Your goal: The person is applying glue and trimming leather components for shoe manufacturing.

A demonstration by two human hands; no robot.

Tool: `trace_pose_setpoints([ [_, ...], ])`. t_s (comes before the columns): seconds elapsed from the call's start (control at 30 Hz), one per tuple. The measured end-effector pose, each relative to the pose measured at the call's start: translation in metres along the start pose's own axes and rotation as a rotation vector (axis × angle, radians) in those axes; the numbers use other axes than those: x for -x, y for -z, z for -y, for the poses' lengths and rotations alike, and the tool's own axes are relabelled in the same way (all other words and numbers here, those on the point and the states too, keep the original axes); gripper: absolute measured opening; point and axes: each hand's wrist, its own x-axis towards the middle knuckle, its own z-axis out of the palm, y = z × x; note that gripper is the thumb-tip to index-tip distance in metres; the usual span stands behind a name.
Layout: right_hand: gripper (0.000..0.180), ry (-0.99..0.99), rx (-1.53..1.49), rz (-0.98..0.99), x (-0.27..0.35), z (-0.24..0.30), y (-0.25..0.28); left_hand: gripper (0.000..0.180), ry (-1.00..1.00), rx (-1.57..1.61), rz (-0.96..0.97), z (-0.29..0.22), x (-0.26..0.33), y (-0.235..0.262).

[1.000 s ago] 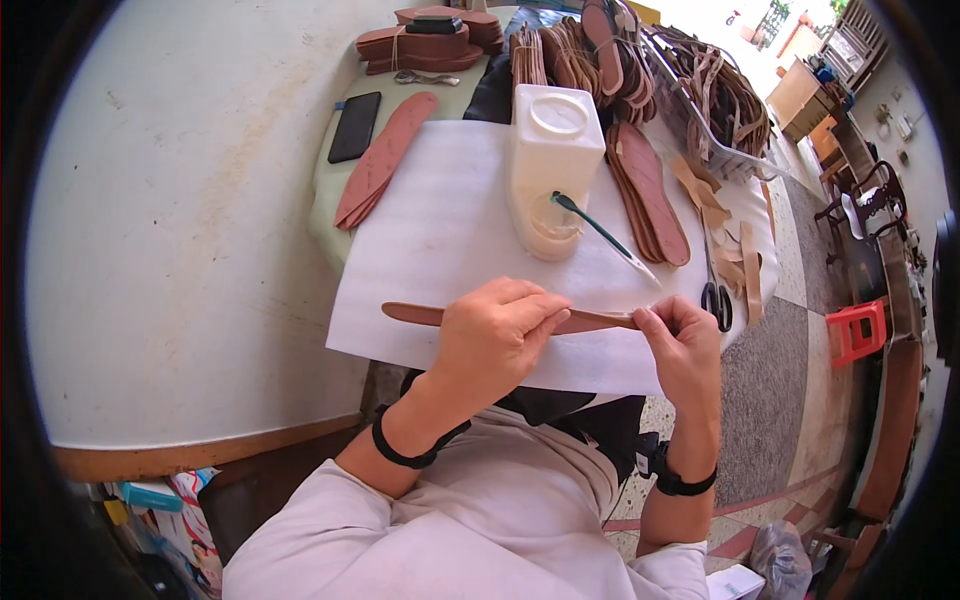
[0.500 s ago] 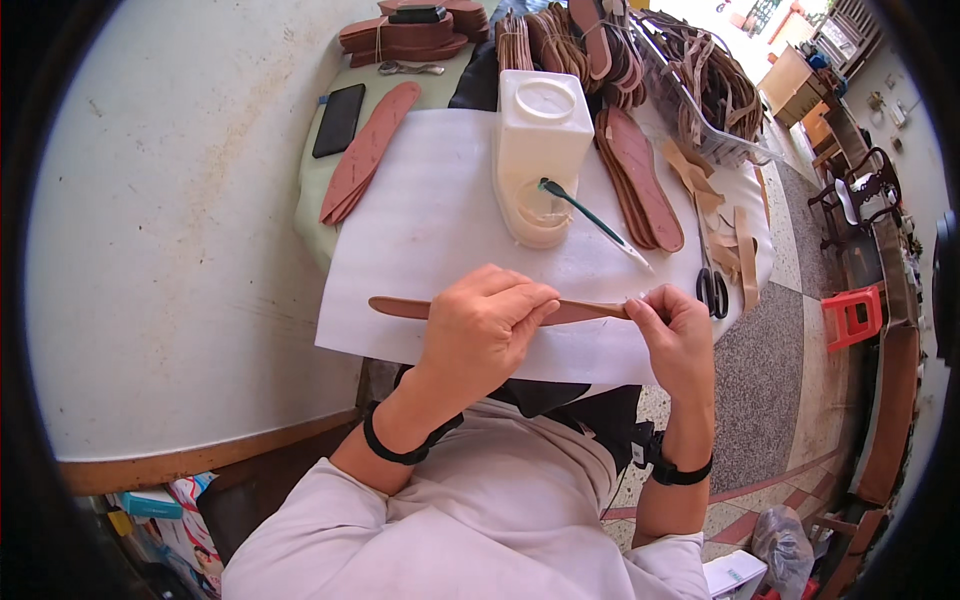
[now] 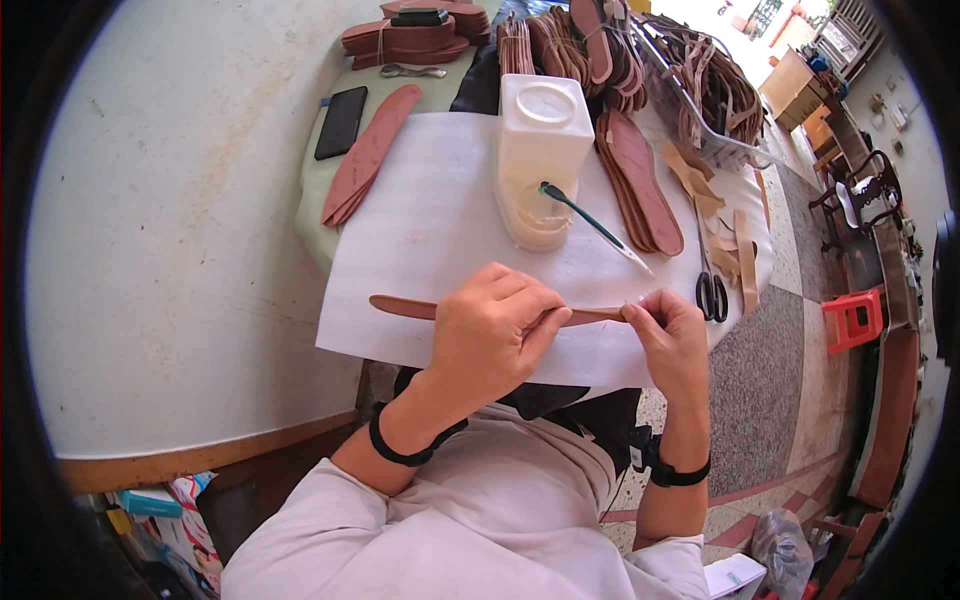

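Over the near part of the white sheet, a brown insole is held nearly edge-on, its rounded end sticking out to the left. My left hand is closed around its middle, thumb and fingers pinching the upper edge. At the insole's right end, my right hand pinches the tip between thumb and finger. Beyond my hands stands a white plastic glue container with an open cup at its front. A green and white brush leans out of that cup, its white end toward my right hand.
Fanned insoles lie at left beside a black phone. More insoles rest right of the container, near tan strips and black-handled scissors. Bundled insoles and a crate of strips are at the back.
My left hand has slid slightly right along the insole, toward the right hand. The right hand keeps its pinch with barely any shift.
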Motion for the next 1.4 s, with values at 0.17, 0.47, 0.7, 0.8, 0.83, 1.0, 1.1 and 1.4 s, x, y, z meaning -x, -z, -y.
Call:
trace_pose_setpoints([
  [0.17,0.021,0.003,0.017,0.014,0.000,0.000,0.001,0.008,0.003,-0.012,-0.033,0.005,0.002,-0.006],
  [0.47,0.009,-0.036,-0.090,0.009,0.001,0.000,-0.002,0.009,0.001,-0.014,-0.008,0.003,0.003,-0.004],
  [0.7,0.008,0.354,0.068,-0.066,0.001,-0.010,-0.009,0.008,-0.018,-0.009,-0.012,0.005,0.001,-0.005],
  [0.8,0.011,0.591,0.267,-0.038,-0.005,-0.008,-0.001,0.007,0.000,-0.037,-0.008,0.004,0.001,-0.007],
  [0.83,0.012,0.624,0.320,-0.045,-0.005,-0.007,-0.001,0.006,0.002,-0.041,-0.013,0.005,0.001,-0.008],
  [1.0,0.015,0.712,0.510,-0.085,-0.002,0.006,0.001,0.006,-0.015,-0.054,-0.021,0.002,-0.001,-0.009],
  [1.1,0.014,0.723,0.498,-0.039,-0.004,0.004,0.003,0.007,-0.033,-0.060,-0.003,-0.001,-0.001,-0.009],
  [1.4,0.012,0.733,0.449,-0.019,-0.004,0.010,-0.002,0.008,-0.026,-0.063,0.018,-0.001,-0.001,-0.011],
])
